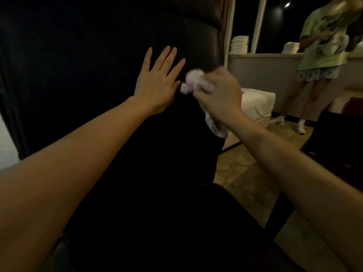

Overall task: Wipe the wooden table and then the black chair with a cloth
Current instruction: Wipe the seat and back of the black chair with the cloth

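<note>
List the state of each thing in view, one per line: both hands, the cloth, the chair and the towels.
left hand: open, flat against the chair back
right hand: gripping the cloth
cloth: bunched, at the chair back
black chair: upright
towels: folded, stacked on the ledge

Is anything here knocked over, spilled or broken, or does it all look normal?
Nothing stands out. The left hand lies flat on the black chair back, and the right hand grips a bunched cloth against it. Behind, folded towels sit in neat stacks. The picture is dim, so small marks would not show.
</note>
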The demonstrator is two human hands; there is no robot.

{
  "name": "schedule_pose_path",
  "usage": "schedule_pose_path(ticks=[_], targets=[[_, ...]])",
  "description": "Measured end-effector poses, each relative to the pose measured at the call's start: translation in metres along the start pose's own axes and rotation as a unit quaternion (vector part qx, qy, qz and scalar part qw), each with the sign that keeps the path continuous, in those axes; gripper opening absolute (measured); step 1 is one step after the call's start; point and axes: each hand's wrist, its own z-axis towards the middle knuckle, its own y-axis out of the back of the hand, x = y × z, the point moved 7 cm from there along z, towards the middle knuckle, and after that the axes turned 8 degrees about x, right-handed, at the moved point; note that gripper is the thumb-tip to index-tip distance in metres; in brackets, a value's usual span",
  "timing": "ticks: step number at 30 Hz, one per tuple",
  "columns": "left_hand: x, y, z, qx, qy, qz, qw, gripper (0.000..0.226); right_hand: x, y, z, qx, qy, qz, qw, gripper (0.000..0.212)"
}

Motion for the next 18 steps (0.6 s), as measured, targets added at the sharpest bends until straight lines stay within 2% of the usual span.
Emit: schedule_pose_path(ticks=[4,8,12,18], targets=[[-0.011,0.001,0.018,-0.023,0.004,0.003,1.000,0.056,-0.008,0.020,0.070,-0.075,-0.009,-0.071,0.995,0.034],[-0.011,-0.007,0.018,-0.066,0.014,0.006,0.998,0.057,-0.020,0.000,0.083,-0.084,-0.017,-0.138,0.987,0.037],[-0.015,-0.008,0.014,-0.074,-0.027,-0.019,0.997,0.052,-0.024,-0.009,0.047,-0.124,0.018,-0.102,0.987,0.032],[-0.020,-0.008,0.010,-0.081,-0.024,-0.006,0.996,0.051,-0.053,-0.038,-0.052,-0.108,0.020,-0.086,0.990,0.027]])
